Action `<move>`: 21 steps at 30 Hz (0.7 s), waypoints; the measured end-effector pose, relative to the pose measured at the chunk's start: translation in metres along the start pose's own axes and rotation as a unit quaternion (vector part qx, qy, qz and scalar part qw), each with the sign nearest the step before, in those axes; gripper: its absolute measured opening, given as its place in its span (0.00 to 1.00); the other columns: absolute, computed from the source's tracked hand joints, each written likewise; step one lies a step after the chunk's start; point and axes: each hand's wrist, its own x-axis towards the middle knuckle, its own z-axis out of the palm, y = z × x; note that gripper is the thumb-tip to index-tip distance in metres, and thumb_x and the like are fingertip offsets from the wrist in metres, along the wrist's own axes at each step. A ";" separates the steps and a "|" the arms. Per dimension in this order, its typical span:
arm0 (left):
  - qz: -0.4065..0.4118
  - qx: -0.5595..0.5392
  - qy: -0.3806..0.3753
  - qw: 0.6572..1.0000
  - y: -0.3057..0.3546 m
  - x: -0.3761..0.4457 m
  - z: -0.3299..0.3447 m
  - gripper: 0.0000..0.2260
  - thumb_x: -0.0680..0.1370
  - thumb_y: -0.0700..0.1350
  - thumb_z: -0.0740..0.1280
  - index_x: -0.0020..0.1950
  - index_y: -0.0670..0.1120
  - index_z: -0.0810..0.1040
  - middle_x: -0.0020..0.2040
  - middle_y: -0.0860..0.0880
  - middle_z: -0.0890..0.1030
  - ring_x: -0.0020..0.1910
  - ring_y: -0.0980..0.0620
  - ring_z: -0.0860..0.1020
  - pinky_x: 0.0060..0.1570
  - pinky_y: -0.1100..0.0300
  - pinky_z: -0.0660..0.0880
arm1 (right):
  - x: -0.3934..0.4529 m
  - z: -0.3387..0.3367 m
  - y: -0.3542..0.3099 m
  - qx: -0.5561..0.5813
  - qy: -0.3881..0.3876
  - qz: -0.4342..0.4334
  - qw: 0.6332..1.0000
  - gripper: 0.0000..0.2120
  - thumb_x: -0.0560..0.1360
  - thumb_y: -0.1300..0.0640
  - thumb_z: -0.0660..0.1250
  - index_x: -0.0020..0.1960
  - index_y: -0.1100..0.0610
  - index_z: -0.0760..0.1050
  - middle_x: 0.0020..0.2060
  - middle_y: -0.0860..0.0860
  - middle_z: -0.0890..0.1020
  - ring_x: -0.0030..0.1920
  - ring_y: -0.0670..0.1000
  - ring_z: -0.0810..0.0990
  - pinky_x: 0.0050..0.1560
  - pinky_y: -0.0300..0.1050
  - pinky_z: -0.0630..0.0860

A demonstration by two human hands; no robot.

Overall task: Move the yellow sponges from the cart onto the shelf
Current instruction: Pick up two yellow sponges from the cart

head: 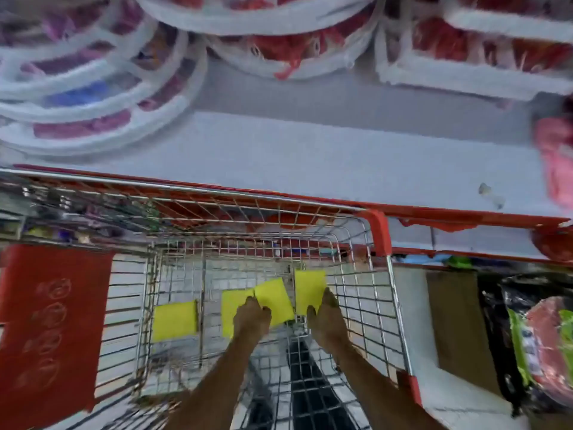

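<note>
Sponges, held: two of four yellow sponges in the cart (383,293) are gripped.
Left hand (251,318): clenched on middle sponge (274,297), overlapping its neighbour (231,308).
Right hand (324,315): grasping right sponge (310,288), long axis pointing away.
Fourth sponge (174,321): untouched, left, nearer the left hand.
Shelf (310,156): bare stretch noted beyond the cart.

Both forearms extended forward, left hand (251,318) fingers curled, right hand (324,318) likewise
</note>
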 end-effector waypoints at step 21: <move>-0.155 -0.215 0.040 0.963 0.018 0.008 0.015 0.24 0.73 0.48 0.72 0.64 0.37 0.71 0.61 0.38 0.79 0.61 0.39 0.78 0.58 0.49 0.75 | 0.017 -0.012 -0.018 0.035 0.024 0.083 0.996 0.25 0.77 0.59 0.64 0.71 0.62 0.63 0.65 0.62 0.73 0.62 0.60 0.76 0.56 0.50 0.76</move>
